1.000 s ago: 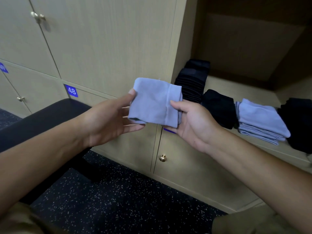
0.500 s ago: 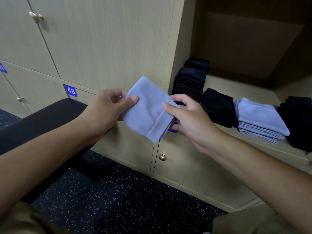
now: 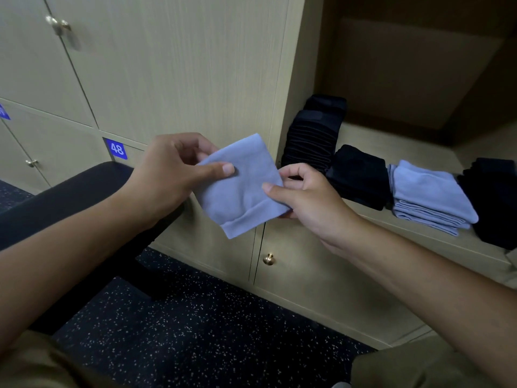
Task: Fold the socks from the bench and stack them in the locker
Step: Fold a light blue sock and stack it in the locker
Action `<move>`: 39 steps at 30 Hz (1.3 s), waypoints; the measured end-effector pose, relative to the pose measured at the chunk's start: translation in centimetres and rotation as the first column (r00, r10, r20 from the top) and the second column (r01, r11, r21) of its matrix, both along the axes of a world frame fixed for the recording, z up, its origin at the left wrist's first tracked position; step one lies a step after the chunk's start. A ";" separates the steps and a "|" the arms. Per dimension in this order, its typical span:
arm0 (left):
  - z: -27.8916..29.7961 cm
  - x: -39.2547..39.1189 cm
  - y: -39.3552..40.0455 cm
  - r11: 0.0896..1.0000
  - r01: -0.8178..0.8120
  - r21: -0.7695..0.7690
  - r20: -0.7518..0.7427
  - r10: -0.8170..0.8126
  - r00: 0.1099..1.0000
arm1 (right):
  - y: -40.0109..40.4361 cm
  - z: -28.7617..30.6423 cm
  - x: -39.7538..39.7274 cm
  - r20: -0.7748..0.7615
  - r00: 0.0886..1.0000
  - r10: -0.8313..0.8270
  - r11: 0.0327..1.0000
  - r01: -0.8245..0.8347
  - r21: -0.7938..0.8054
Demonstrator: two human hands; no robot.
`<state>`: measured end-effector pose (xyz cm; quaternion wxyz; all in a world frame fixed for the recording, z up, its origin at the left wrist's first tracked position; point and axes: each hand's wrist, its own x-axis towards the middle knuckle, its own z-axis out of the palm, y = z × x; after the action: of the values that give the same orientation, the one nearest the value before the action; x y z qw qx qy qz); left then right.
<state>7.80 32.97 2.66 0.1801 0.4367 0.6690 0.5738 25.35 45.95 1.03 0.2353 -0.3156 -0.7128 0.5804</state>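
- left hand (image 3: 170, 175) pinches the folded blue sock (image 3: 240, 189) at its upper-left edge;
- right hand (image 3: 310, 200) grips its right edge;
- folded stacks sit in the open locker (image 3: 419, 79)

Sock (image 3: 240, 189) soft matt cloth; locker (image 3: 179, 65) pale wood-grain; knob (image 3: 269, 259) shiny brass.

Both forearms are bare from the frame edges to the left hand (image 3: 170, 175) and right hand (image 3: 310, 203), with no sleeves visible. Olive-khaki trousers (image 3: 414, 365) show at the lower left and lower right corners.
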 end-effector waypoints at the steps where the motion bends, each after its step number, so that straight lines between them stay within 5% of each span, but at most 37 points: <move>1: 0.1 0.1 0.0 1.000 0.019 -0.018 -0.039 -0.020 0.999 | 0.1 0.1 0.0 0.003 1.000 0.012 1.000 -0.012 0.003; 7: 0.1 1.1 0.3 0.992 0.104 -0.072 -0.084 -0.110 0.990 | 0.3 0.6 0.8 -0.032 0.990 0.135 0.990 -0.133 0.054; 12: -1.0 1.3 1.0 0.966 0.250 -0.070 0.282 -0.221 0.934 | 0.8 0.6 1.2 -0.065 0.997 0.043 0.999 -0.041 0.023; 16: -1.7 1.9 1.5 0.949 0.298 -0.107 0.352 -0.244 0.904 | 1.4 0.8 1.7 -0.120 0.992 -0.026 0.996 0.015 -0.086; 23: -1.7 3.1 3.2 0.982 0.174 -0.074 0.363 -0.136 0.922 | 2.1 1.2 2.6 -0.111 0.959 -0.260 0.966 0.260 -0.012; 30: -1.2 4.9 5.6 0.985 0.171 0.008 0.400 -0.160 0.903 | 3.0 2.1 4.7 -0.084 0.993 -0.078 0.977 0.093 0.190; 39: -1.2 7.5 7.7 0.941 0.328 -0.088 0.235 -0.300 0.924 | 8.1 5.1 10.3 -0.017 0.985 -0.174 0.981 0.175 0.087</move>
<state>15.32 40.66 1.44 0.3693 0.4602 0.6012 0.5388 35.69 54.02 6.14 0.3024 -0.3633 -0.7061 0.5272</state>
